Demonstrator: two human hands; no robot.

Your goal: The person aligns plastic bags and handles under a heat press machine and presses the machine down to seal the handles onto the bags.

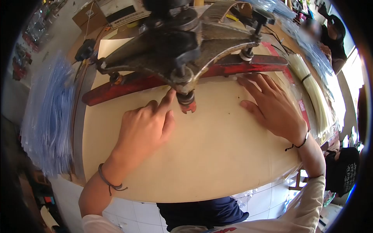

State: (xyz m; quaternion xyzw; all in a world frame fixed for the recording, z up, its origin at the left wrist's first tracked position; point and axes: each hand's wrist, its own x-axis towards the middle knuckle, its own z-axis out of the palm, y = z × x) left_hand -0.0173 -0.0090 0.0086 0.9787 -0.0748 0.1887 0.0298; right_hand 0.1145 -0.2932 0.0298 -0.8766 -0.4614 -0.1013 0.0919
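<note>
A machine with a dark metal frame [217, 46] and a long red bar [132, 87] stands over a cream-coloured surface [194, 163]. My left hand [145, 124] lies on this surface, index finger stretched toward the bar, left of a red-tipped metal part [187, 105]; it holds nothing visible. On the right, my right hand [270, 105] rests with fingers apart near the bar's right part, holding nothing visible. Some fingertips are close to the bar's lower edge.
Bluish clear plastic strips [48, 120] hang at the left. A tied pale bundle [311, 91] and more plastic [324, 58] lie at the right. A cardboard box [89, 17] is at the back. People [336, 35] appear at the right.
</note>
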